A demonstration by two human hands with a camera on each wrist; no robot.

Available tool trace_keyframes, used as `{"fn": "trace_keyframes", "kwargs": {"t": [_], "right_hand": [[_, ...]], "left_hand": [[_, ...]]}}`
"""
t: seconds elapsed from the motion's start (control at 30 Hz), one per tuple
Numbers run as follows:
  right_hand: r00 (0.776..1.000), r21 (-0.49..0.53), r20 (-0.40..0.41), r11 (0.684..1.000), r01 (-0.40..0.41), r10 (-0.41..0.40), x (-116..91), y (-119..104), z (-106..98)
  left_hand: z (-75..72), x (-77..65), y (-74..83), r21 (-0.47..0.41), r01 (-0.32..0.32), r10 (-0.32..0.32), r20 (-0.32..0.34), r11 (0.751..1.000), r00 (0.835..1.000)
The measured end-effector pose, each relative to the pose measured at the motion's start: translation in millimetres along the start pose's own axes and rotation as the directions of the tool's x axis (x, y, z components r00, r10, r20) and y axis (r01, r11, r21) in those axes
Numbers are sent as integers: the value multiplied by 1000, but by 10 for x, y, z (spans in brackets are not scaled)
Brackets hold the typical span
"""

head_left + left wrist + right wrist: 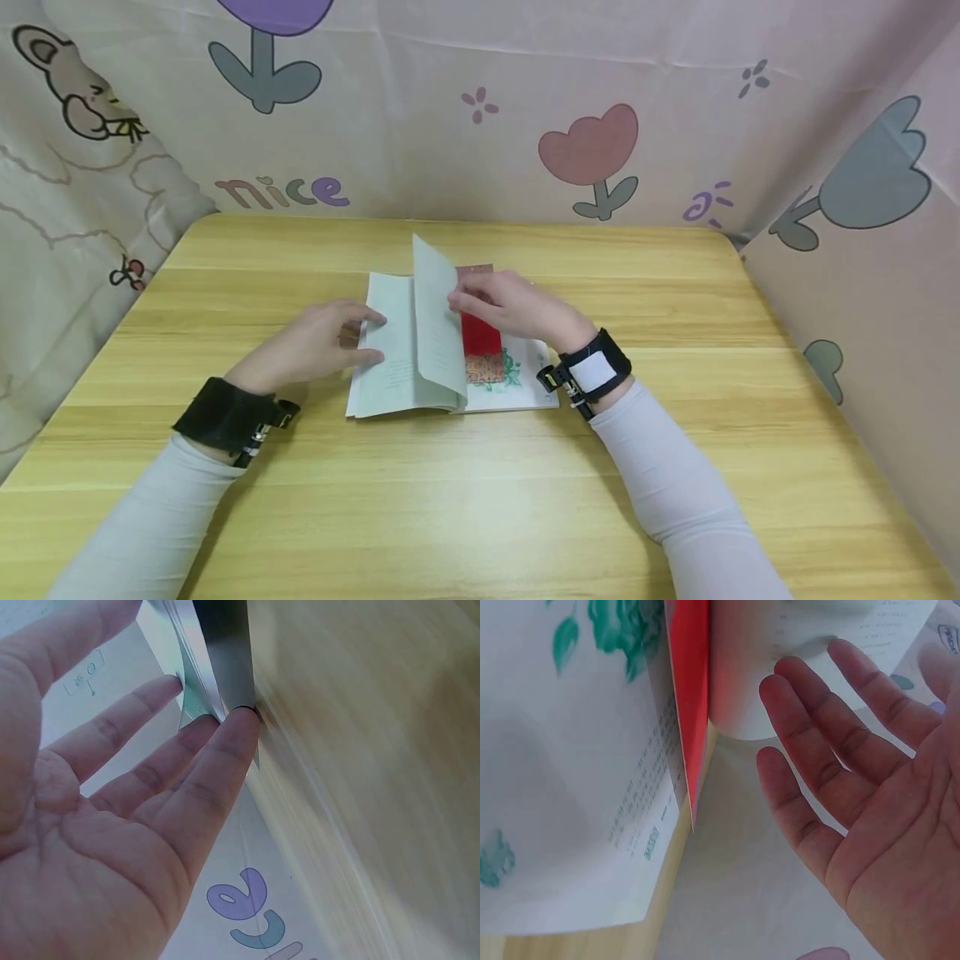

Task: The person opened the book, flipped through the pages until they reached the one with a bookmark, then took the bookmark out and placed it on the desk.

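Note:
An open book (388, 350) lies on the table with one leaf (438, 325) standing raised near its middle. A red card (482, 333) with patterned brown ends lies on the right-hand page (528, 375), which bears green floral prints; the leaf partly covers it. My left hand (318, 342) is at the book's left edge, fingers extended and spread, as the left wrist view shows. My right hand (517, 307) touches the raised leaf at its outer edge. Seen from the right wrist, its fingers (810, 712) are loosely extended against the printed side of the leaf.
The wooden table (480, 500) carries the book near its far side. Behind and beside it hangs a pale cloth (420, 125) printed with flowers and lettering. Both wrists wear black straps (225, 414) with small cameras.

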State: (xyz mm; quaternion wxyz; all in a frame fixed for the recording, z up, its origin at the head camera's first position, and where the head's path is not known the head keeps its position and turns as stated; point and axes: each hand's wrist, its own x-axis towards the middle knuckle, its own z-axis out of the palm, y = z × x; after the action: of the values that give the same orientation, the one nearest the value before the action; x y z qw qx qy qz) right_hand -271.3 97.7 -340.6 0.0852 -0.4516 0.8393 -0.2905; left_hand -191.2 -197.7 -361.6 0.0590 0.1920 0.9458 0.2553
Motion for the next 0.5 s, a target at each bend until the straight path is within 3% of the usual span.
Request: {"fn": "trace_keyframes", "kwargs": {"t": [0.27,0.5], "right_hand": [[999,-53,32,998,25,-23,39,-48,127],[998,-25,53,999,23,-22,49,-90,204]], "left_hand": [[-13,-5,-14,-14,-23,23,-2,1000,1000],[-48,-19,-25,-50,-52,52,-14,997,999]]}}
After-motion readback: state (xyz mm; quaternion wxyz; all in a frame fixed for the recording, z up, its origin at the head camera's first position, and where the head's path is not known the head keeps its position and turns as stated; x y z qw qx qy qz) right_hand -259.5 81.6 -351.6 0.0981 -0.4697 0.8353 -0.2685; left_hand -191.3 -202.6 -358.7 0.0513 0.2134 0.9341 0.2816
